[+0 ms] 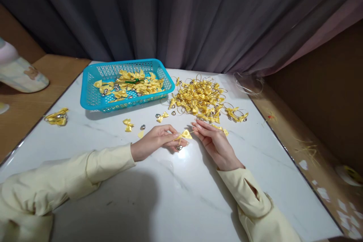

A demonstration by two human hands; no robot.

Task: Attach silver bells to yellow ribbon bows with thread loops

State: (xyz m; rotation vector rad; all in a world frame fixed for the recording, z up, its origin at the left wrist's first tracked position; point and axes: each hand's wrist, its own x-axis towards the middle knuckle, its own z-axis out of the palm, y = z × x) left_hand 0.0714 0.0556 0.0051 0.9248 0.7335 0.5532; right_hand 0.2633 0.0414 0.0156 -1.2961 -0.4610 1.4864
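My left hand (161, 138) pinches a yellow satin bow (186, 134) between thumb and fingers, just above the table's middle. Below the bow, a small silver heart-shaped bell or charm (179, 147) hangs against my fingers. A thin yellow cord (194, 132) runs from the bow to my right hand (214, 143), whose fingertips are closed on its end. Near my left hand lie a loose bow (128, 124) and a silver charm (143, 127). Behind both hands is a heap of yellow bows (198, 96) with cord loops and silver charms.
A blue plastic basket (85, 94) holding bows and charms stands at the back left. A bundle of bows (57, 117) lies at the table's left. To the far left is a patterned bottle (22, 70). Scraps (323, 193) litter the brown surface at right, and a dark curtain (147, 15) hangs behind.
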